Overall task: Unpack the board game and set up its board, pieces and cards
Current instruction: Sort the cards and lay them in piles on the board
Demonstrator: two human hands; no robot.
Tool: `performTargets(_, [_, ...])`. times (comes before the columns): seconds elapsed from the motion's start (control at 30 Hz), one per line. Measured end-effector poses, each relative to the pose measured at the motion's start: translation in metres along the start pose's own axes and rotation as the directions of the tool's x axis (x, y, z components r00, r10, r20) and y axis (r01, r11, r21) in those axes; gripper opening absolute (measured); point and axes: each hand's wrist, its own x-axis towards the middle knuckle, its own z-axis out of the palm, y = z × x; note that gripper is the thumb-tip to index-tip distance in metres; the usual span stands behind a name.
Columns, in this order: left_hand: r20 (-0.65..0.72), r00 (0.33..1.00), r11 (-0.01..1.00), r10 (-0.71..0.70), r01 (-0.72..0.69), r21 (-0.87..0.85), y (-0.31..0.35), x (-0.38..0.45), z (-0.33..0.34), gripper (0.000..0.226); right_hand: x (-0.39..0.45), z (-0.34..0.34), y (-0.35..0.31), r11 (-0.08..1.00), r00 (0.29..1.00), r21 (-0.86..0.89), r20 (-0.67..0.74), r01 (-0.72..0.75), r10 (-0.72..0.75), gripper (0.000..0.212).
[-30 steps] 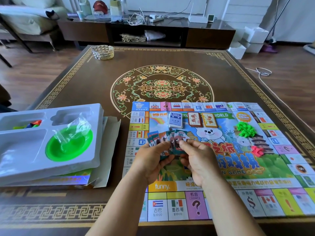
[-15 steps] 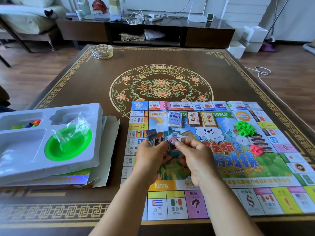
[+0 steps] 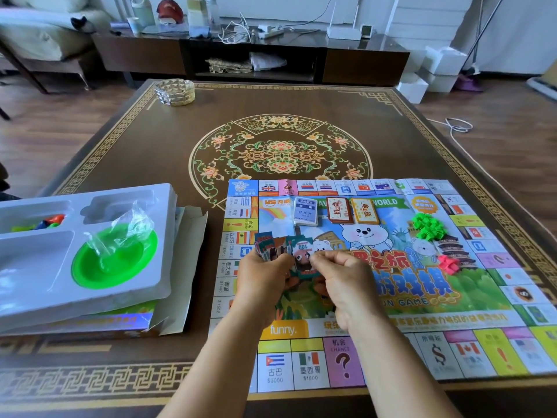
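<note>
Head view: the left hand grips a fanned bundle of small colourful paper play-money notes above the unfolded paper game board on the dark wooden table. The right hand pinches one note. Three card decks lie on the board's far side.

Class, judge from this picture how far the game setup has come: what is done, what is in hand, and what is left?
Done: the board lies unfolded, with three card decks and green houses on it. In hand: the left hand holds fanned play money; the right hand pinches one note. Left: coloured pieces sit in the white tray.
</note>
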Motion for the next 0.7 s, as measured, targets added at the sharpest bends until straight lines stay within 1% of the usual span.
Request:
performTargets(0.1, [-0.052, 0.998, 1.0, -0.022, 0.023, 0.001, -0.004, 0.008, -0.002, 0.007, 0.008, -0.002, -0.001, 0.999, 0.997, -0.048, -0.076, 0.001, -0.005, 0.014])
performTargets(0.17, [-0.065, 0.997, 0.999, -0.038, 0.037, -0.017, -0.005, 0.012, -0.001, 0.007, 0.017, 0.0, -0.001, 0.985, 0.991, -0.167, -0.126, 0.032, -0.054, 0.015])
performTargets(0.27, [-0.08, 0.996, 0.999, -0.041, 0.039, -0.024, -0.005, 0.015, 0.0, 0.009, 0.025, 0.009, -0.004, 0.931, 0.981, -0.36, -0.15, 0.062, -0.123, 0.008])
performTargets(0.4, [-0.099, 0.994, 0.997, -0.043, 0.036, -0.069, -0.003, 0.017, -0.002, 0.011, 0.031, 0.024, -0.006, 0.874, 0.975, -0.48, -0.145, 0.082, -0.171, 0.007])
performTargets(0.5, [-0.087, 0.995, 0.996, -0.044, 0.037, -0.082, -0.001, 0.015, -0.002, 0.009, 0.035, 0.029, -0.001, 0.783, 0.96, -0.616, -0.16, 0.086, -0.23, 0.003])
performTargets(0.57, [-0.091, 0.995, 0.997, -0.042, 0.035, -0.075, -0.001, 0.016, -0.003, 0.013, 0.035, 0.029, 0.002, 0.709, 0.939, -0.696, -0.159, 0.113, -0.306, 0.007])
performTargets(0.63, [-0.097, 0.994, 0.996, -0.048, 0.041, -0.073, -0.002, 0.017, -0.005, 0.013, 0.035, 0.028, 0.006, 0.645, 0.922, -0.749, -0.129, 0.151, -0.365, 0.01])
performTargets(0.7, [-0.103, 0.994, 0.997, -0.043, 0.037, -0.063, -0.003, 0.019, -0.007, 0.013, 0.036, 0.028, 0.008, 0.614, 0.92, -0.772, -0.107, 0.163, -0.378, 0.009])
